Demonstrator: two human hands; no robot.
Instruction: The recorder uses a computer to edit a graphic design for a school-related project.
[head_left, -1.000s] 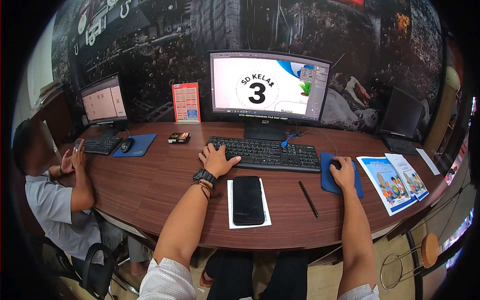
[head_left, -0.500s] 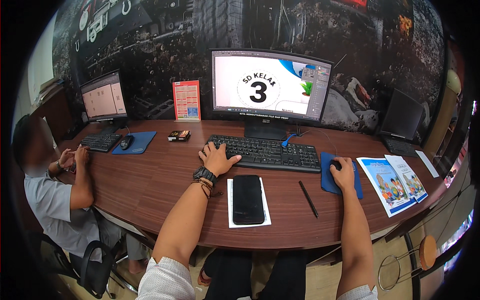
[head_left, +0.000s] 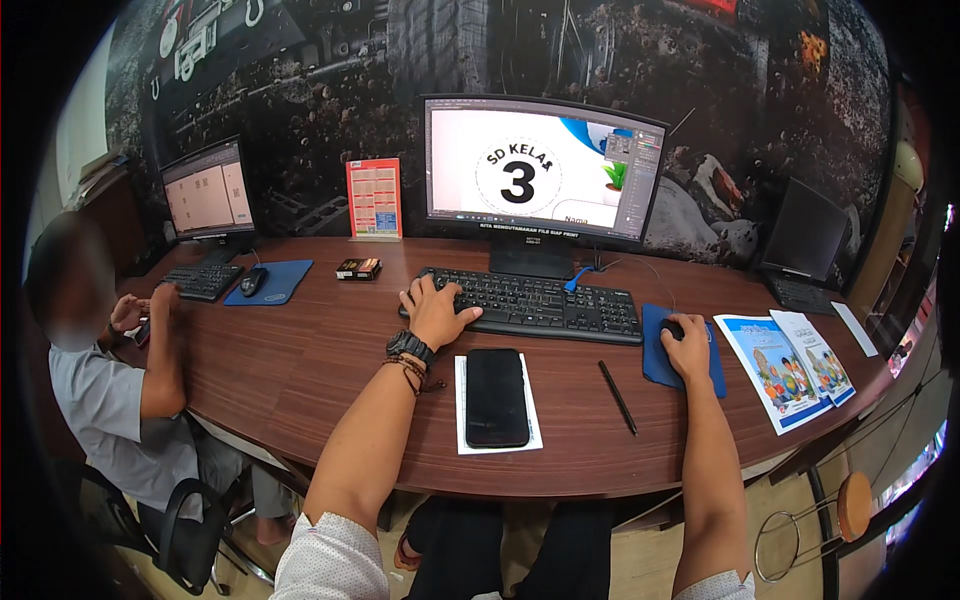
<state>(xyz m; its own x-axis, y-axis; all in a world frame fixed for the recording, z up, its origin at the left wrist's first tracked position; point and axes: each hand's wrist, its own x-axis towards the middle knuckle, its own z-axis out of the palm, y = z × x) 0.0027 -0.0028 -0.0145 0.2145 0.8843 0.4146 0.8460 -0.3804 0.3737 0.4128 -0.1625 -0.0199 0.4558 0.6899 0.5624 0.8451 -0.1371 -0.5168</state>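
Note:
My left hand rests at the left end of a black keyboard, fingers spread over its keys and thumb stretched to the right. A dark watch and beaded bracelets circle that wrist. At the keyboard's right, my right hand curls over a black computer mouse, which it mostly hides. The mouse lies on a blue mouse pad. Behind the keyboard a curved monitor displays a design with a dashed circle and a plant. A black smartphone lies on white paper between my forearms.
A black pen and illustrated booklets lie on the brown desk. A small box and a red-framed calendar stand farther left. A co-worker sits at the left by another monitor. A dark monitor stands right.
The fingers of my left hand have shifted slightly on the keyboard. The co-worker's hands have moved a little and one is blurred. My right hand stays on the mouse; the screen looks the same.

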